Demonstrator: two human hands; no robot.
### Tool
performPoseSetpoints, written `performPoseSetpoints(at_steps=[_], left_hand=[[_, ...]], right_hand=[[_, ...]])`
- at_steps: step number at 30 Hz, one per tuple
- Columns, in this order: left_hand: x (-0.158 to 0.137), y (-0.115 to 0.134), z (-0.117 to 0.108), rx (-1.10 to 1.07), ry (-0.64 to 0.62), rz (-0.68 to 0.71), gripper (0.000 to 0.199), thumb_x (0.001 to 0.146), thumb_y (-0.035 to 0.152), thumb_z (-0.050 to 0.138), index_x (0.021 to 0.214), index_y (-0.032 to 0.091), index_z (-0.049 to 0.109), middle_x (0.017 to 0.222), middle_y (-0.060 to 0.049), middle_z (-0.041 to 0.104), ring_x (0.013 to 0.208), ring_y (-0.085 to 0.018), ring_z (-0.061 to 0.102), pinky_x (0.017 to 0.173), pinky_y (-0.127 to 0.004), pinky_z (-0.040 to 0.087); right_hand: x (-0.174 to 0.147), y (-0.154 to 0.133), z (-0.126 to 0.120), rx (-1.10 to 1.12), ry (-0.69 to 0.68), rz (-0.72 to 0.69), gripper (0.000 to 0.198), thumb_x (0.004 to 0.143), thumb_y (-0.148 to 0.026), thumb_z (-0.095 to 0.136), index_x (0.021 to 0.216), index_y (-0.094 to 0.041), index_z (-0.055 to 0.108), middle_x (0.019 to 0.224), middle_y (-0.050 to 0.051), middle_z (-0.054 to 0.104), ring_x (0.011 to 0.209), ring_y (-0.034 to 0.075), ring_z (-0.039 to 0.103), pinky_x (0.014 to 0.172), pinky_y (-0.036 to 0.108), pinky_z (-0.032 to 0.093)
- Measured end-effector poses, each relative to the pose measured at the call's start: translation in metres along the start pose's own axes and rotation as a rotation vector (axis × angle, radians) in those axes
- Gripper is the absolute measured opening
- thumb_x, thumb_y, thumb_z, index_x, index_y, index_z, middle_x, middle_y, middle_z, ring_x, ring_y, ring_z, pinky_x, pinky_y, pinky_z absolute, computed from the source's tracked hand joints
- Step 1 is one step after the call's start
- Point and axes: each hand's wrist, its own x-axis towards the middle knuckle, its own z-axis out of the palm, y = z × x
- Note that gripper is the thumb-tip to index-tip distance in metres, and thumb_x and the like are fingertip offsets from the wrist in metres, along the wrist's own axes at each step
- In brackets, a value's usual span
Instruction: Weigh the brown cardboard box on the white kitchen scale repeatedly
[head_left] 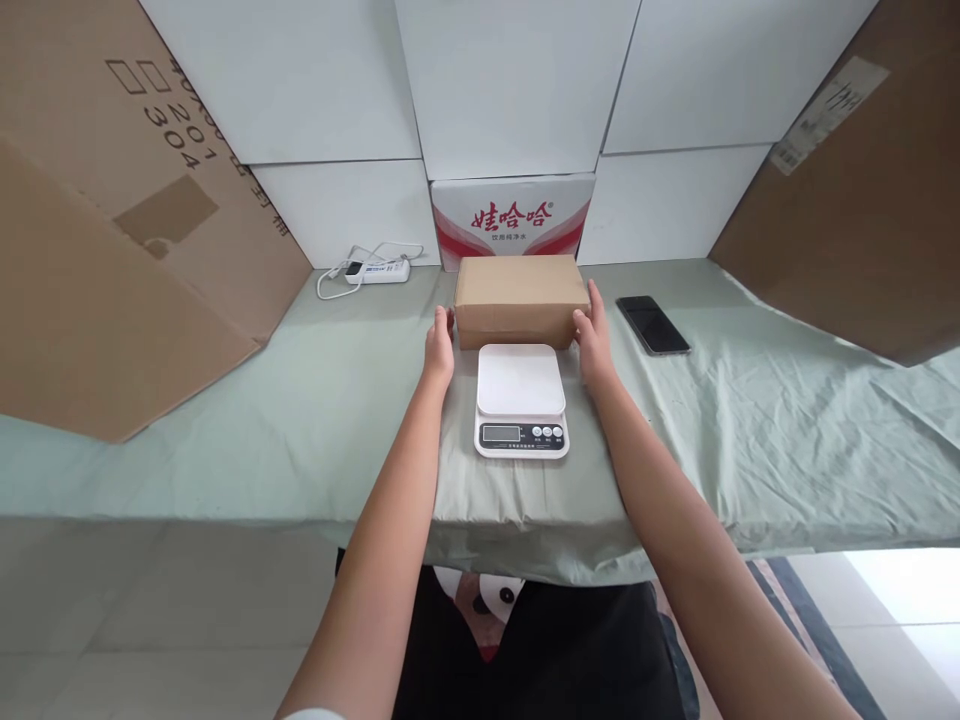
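Note:
A closed brown cardboard box (517, 290) rests on the green cloth, between my two hands. My left hand (439, 345) is at the box's left end, its fingers partly hidden behind the corner. At the right end, my right hand (592, 335) has its thumb on the front face and its fingers along the side. Just in front of the box lies a white kitchen scale (521, 385) with a flat platform and a dark button panel. Its display looks blank, and neither hand touches it.
A black phone (652, 325) lies to the right. Back left is a white power strip (377, 270) with its cable. A red-and-white carton (514, 220) stands behind the box. Large cardboard sheets (172, 240) flank both sides of the cloth-covered table (337, 400).

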Motion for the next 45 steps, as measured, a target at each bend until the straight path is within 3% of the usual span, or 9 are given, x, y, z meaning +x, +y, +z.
performPoseSetpoints(at_steps=[3, 6, 12, 16, 21, 27, 32, 37, 45], left_hand=[[-0.003, -0.002, 0.003, 0.022, -0.068, 0.008, 0.088, 0.1, 0.096, 0.046, 0.131, 0.022, 0.082, 0.143, -0.016, 0.085, 0.158, -0.037, 0.069, 0.135, -0.05, 0.055], [-0.004, -0.002, 0.004, 0.051, -0.06, -0.016, 0.09, 0.097, 0.099, 0.05, 0.128, 0.021, 0.083, 0.135, -0.018, 0.086, 0.154, -0.039, 0.071, 0.134, -0.052, 0.056], [-0.014, 0.01, 0.007, 0.019, -0.025, 0.117, 0.088, 0.094, 0.1, 0.055, 0.128, 0.024, 0.083, 0.145, -0.015, 0.084, 0.162, -0.04, 0.064, 0.135, -0.051, 0.055], [-0.037, 0.025, 0.009, 0.032, -0.025, 0.227, 0.097, 0.09, 0.104, 0.055, 0.131, 0.021, 0.082, 0.152, -0.016, 0.081, 0.161, -0.041, 0.065, 0.136, -0.051, 0.054], [-0.089, 0.038, 0.0, 0.041, -0.017, 0.299, 0.089, 0.096, 0.098, 0.055, 0.135, 0.023, 0.082, 0.149, -0.015, 0.082, 0.156, -0.038, 0.069, 0.133, -0.048, 0.056], [-0.137, 0.033, -0.015, 0.084, -0.019, 0.276, 0.083, 0.101, 0.093, 0.053, 0.133, 0.023, 0.084, 0.146, -0.017, 0.083, 0.153, -0.038, 0.071, 0.13, -0.049, 0.058], [-0.143, 0.03, -0.018, 0.081, 0.004, 0.251, 0.082, 0.099, 0.094, 0.054, 0.127, 0.023, 0.085, 0.142, -0.016, 0.085, 0.15, -0.039, 0.072, 0.13, -0.051, 0.058], [-0.146, 0.03, -0.019, 0.094, 0.007, 0.253, 0.079, 0.101, 0.091, 0.053, 0.126, 0.024, 0.086, 0.138, -0.016, 0.086, 0.148, -0.038, 0.074, 0.129, -0.051, 0.059], [-0.151, 0.035, -0.018, 0.108, 0.003, 0.251, 0.081, 0.104, 0.089, 0.05, 0.135, 0.023, 0.085, 0.145, -0.016, 0.084, 0.149, -0.038, 0.073, 0.122, -0.049, 0.062]], right_hand=[[0.0, -0.005, 0.006, 0.044, 0.001, 0.083, 0.113, 0.087, -0.089, 0.071, 0.178, -0.028, 0.041, 0.19, 0.013, 0.042, 0.178, 0.037, 0.038, 0.149, 0.062, 0.031], [0.001, -0.009, 0.01, 0.068, -0.004, 0.105, 0.121, 0.083, -0.091, 0.072, 0.18, -0.026, 0.039, 0.191, 0.014, 0.041, 0.18, 0.038, 0.033, 0.151, 0.063, 0.025], [-0.002, -0.028, 0.013, 0.052, 0.034, 0.013, 0.114, 0.089, -0.092, 0.065, 0.182, -0.032, 0.035, 0.194, 0.007, 0.035, 0.185, 0.037, 0.023, 0.153, 0.062, 0.02], [-0.015, -0.056, 0.008, 0.018, 0.042, -0.065, 0.111, 0.092, -0.092, 0.062, 0.182, -0.033, 0.035, 0.194, 0.007, 0.035, 0.187, 0.036, 0.018, 0.155, 0.061, 0.016], [-0.053, -0.081, -0.001, 0.011, 0.085, -0.085, 0.107, 0.095, -0.091, 0.061, 0.182, -0.034, 0.035, 0.193, 0.008, 0.037, 0.183, 0.04, 0.028, 0.152, 0.068, 0.022], [-0.095, -0.089, -0.01, -0.017, 0.129, -0.034, 0.098, 0.098, -0.086, 0.061, 0.179, -0.033, 0.044, 0.189, 0.01, 0.043, 0.18, 0.042, 0.035, 0.15, 0.069, 0.029], [-0.106, -0.093, -0.011, -0.056, 0.141, -0.011, 0.095, 0.099, -0.084, 0.06, 0.178, -0.033, 0.046, 0.192, 0.01, 0.038, 0.182, 0.044, 0.028, 0.146, 0.074, 0.033], [-0.108, -0.096, -0.01, -0.053, 0.155, -0.012, 0.09, 0.1, -0.084, 0.058, 0.175, -0.035, 0.05, 0.188, 0.01, 0.045, 0.169, 0.044, 0.047, 0.139, 0.07, 0.045], [-0.108, -0.095, -0.013, -0.081, 0.154, -0.03, 0.082, 0.103, -0.08, 0.057, 0.172, -0.035, 0.053, 0.175, 0.012, 0.057, 0.166, 0.043, 0.049, 0.141, 0.07, 0.039]])
